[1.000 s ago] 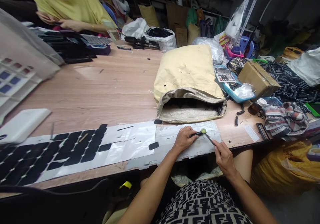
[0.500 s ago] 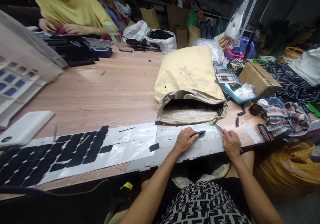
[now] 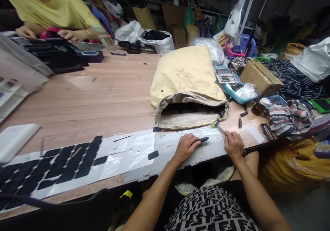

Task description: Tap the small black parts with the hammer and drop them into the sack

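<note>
Sack's point(image 3: 185, 76) dark contents indistinct

Both hands low at near edge, forearms bare, reaching fwd.

Left hand point(image 3: 186, 147) palm down, knuckles up, fingers curled shut w/ thumb tucked at front. Right hand point(image 3: 233, 145) just beside, to the right, apart from left; back of hand up, fingers closed in pinch grip. Wrists straight, elbows bent, forearms angling in from below.

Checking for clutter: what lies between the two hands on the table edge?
In the head view, only the pale sheet lies between left hand and right hand, with the small black piece jutting from the left hand.
</note>
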Tool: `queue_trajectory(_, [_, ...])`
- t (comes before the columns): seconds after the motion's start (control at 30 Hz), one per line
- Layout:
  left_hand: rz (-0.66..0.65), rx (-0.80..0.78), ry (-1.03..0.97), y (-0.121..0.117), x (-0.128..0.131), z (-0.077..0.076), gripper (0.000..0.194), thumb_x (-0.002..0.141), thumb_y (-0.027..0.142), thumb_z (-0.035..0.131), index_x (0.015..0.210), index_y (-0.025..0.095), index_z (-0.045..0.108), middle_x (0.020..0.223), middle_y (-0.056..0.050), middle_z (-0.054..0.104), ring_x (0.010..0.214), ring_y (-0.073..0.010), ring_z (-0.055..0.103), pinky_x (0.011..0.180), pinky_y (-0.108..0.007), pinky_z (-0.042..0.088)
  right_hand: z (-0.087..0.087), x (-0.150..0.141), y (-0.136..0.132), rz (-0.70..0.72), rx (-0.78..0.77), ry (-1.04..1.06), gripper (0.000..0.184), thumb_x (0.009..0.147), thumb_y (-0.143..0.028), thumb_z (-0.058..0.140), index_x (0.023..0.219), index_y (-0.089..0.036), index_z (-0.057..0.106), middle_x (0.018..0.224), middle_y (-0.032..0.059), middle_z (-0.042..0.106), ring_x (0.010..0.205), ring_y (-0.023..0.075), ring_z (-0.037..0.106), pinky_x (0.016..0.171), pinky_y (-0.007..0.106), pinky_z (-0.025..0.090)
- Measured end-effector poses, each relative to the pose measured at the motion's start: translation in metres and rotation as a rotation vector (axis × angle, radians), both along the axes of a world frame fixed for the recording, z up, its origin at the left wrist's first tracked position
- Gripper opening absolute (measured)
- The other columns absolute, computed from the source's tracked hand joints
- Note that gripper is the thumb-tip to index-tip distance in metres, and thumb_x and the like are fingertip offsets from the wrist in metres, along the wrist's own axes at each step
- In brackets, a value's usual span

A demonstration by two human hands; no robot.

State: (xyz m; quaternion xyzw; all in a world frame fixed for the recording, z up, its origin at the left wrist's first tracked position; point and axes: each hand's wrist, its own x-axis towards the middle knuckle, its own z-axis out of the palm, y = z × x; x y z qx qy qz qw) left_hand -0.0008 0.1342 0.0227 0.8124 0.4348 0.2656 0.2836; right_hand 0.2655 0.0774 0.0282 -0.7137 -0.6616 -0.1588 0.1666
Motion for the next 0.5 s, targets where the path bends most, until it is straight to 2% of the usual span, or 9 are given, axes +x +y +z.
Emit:
queue_trajectory(0.17, [-0.184, 0.102, 0.014, -0.055, -0.005, 0.000, 0.020, 0.094, 0.037, 0.059, 0.103, 0.028, 0.075, 0.115, -0.007, 0.065, 0.110, -0.0266, 0.053, 0.097, -0.043, 0.041, 0.001, -0.001, -0.001, 0.005, 0.016, 0.009, 0.032, 0.095, -0.022, 0.050, 0.122, -0.023, 0.066, 0.094, 0.0064, 0.060, 0.086, 0.0214, 0.046, 0.076, 0.033, 0.032])
queue_trajectory(0.27, [-0.219, 0.165, 0.091, -0.083, -0.007, -0.005, 0.015, 0.089, 0.033, 0.067, 0.102, 0.030, 0.074, 0.130, -0.008, 0.060, 0.121, -0.0308, 0.048, 0.102, -0.049, 0.038, 0.000, -0.001, -0.001, 0.000, 0.014, 0.011, 0.032, 0.095, -0.022, 0.050, 0.122, -0.023, 0.067, 0.094, 0.0066, 0.061, 0.086, 0.0213, 0.047, 0.075, 0.033, 0.032])
queue_trajectory(0.37, [-0.202, 0.197, 0.142, -0.095, -0.005, -0.006, 0.017, 0.084, 0.029, 0.073, 0.101, 0.030, 0.074, 0.136, -0.008, 0.057, 0.123, -0.0333, 0.047, 0.102, -0.052, 0.039, 0.000, -0.001, -0.001, 0.000, 0.013, 0.014, 0.032, 0.095, -0.022, 0.050, 0.122, -0.023, 0.066, 0.095, 0.0069, 0.061, 0.087, 0.0215, 0.047, 0.076, 0.033, 0.032])
queue_trajectory(0.5, [-0.162, 0.163, 0.075, -0.091, 0.002, 0.000, 0.023, 0.079, 0.035, 0.078, 0.101, 0.029, 0.073, 0.130, -0.010, 0.061, 0.121, -0.0334, 0.050, 0.102, -0.051, 0.040, -0.001, -0.001, -0.001, 0.007, 0.020, 0.010, 0.032, 0.096, -0.022, 0.050, 0.123, -0.022, 0.066, 0.095, 0.0064, 0.061, 0.087, 0.0213, 0.047, 0.076, 0.033, 0.032])
